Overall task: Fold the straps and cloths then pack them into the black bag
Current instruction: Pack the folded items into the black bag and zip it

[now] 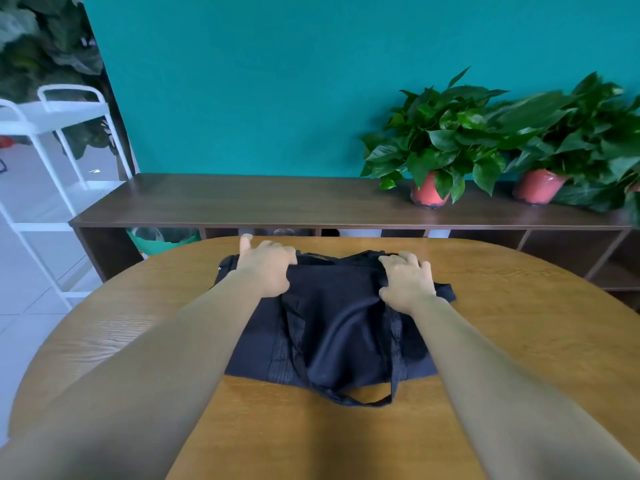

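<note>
- Step in hand, as judged: the bag [332,323] was being handled at its far edge, perhaps opened or flattened; no loose straps or cloths were in view.
- Left hand [266,268] lay spread, palm down, on the bag's upper-left corner; right hand [407,284] pressed, fingers curled, on its upper-right corner. Whether either pinched fabric could not be told.
- The bag lay flat at frame centre on the surface [519,323], one handle [360,400] looping toward the lower edge.
- Next move likely called for parting the mouth.
</note>
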A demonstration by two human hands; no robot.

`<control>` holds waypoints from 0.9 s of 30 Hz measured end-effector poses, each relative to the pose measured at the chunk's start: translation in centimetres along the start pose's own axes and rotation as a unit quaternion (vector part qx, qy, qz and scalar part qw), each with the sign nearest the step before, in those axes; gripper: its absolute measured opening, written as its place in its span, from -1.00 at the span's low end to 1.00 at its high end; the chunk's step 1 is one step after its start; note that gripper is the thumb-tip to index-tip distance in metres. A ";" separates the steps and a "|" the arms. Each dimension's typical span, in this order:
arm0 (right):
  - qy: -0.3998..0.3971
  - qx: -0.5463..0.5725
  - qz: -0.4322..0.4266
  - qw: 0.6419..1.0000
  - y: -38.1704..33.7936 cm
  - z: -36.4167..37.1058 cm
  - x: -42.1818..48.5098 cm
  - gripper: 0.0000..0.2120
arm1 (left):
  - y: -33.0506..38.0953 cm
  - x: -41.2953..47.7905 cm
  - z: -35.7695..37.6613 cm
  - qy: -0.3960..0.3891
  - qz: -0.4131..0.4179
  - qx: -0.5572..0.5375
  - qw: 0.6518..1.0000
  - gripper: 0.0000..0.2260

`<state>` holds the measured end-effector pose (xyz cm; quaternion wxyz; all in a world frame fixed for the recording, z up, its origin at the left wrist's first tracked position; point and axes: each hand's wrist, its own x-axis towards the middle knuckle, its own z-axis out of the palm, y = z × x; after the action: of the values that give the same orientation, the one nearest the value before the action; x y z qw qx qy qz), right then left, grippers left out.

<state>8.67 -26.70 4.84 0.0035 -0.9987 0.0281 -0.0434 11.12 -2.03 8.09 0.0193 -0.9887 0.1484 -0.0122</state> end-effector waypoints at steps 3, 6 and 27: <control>0.046 -0.054 -0.014 0.997 0.3 0.9 1.1 -0.70 | -0.6 1.0 0.2 0.036 -0.025 -0.014 0.999 -0.83; 0.087 -0.016 -0.020 0.996 0.8 1.0 2.1 -0.80 | -1.3 2.1 0.4 0.061 -0.023 -0.019 0.998 -0.86; 0.098 0.014 -0.036 0.994 0.5 -11.9 12.5 -0.87 | -4.7 10.9 -10.1 0.062 -0.052 -0.059 0.995 -0.93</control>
<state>20.05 -27.96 17.73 0.0130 -0.9898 -0.0083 -0.1418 22.61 -1.08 18.56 -0.0485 -0.9919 0.0977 -0.0654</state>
